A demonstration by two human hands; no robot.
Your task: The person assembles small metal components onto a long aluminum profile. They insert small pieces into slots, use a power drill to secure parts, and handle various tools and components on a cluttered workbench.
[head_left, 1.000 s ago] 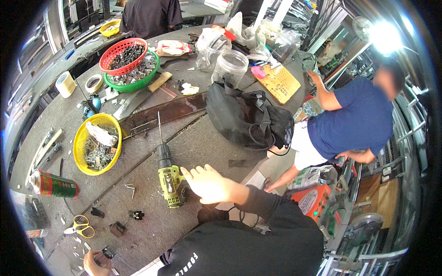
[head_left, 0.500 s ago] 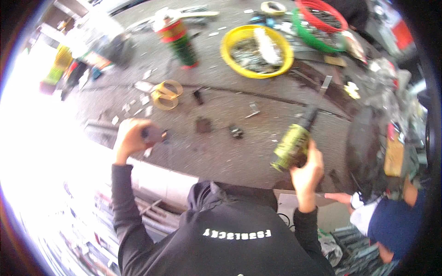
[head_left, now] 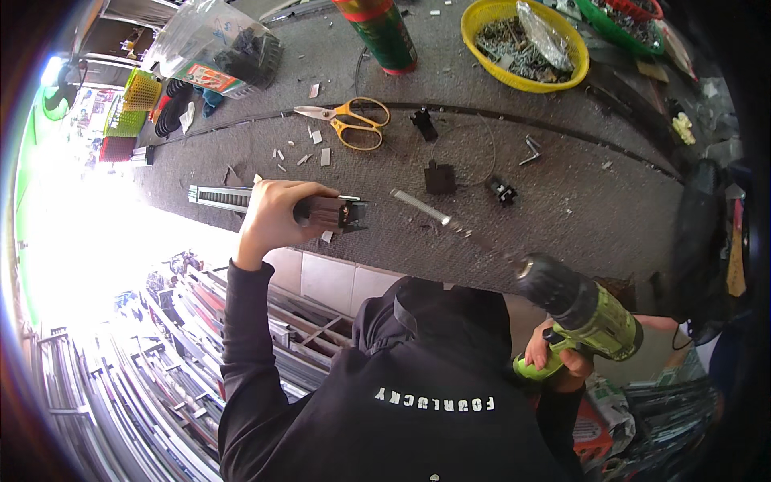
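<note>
My right hand (head_left: 554,353) grips the handle of a lime-green and black cordless drill (head_left: 602,313). A long bit (head_left: 422,207) sticks out of its chuck toward the left, blurred along part of its length. My left hand (head_left: 277,215) is closed around a dark brown piece of profile (head_left: 325,213) near the front edge of the bench. A gap separates the bit's tip from that piece. A slotted metal strip (head_left: 221,198) reaches out left of my left hand; whether it joins the brown piece is hidden. Beyond the bit lie small black fittings, one with metal parts (head_left: 503,191).
Yellow-handled scissors (head_left: 357,124) lie mid-bench among white scraps. Farther back stand a red-and-green can (head_left: 381,36), a yellow basket of screws (head_left: 526,48) and a clear plastic tub (head_left: 213,48). Metal profiles (head_left: 136,386) fill the floor at left. Another person's arm (head_left: 654,321) shows at right.
The drill has swung from pointing away to pointing left, and sits lower and farther right. My left hand appears farther right in the picture, still around the brown piece. The whole view has shifted.
</note>
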